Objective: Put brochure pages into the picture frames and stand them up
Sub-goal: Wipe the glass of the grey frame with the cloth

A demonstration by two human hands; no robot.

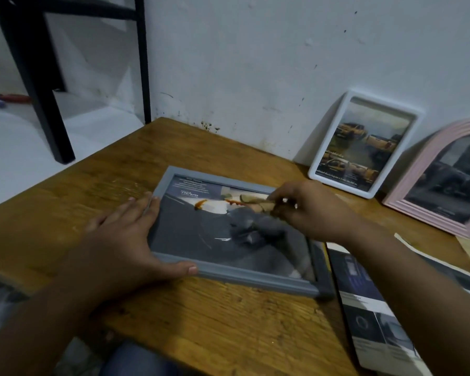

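A grey picture frame (255, 280) lies flat on the wooden table (215, 327), glass up, with a dark brochure page (190, 229) inside it. My left hand (120, 240) grips its left end, fingers along the left rail and thumb on the near rail. Over the frame's far right part, my right hand (312, 210) is blurred with its fingertips bunched together. I cannot tell whether they pinch anything. A white frame (318, 169) and a pink arched frame (407, 191), each holding a page, stand leaning against the wall.
Loose brochure pages (375, 321) lie on the table right of the grey frame, under my right forearm. The wall (255, 63) runs along the table's far edge. Black furniture legs (38, 90) stand on the floor at the upper left.
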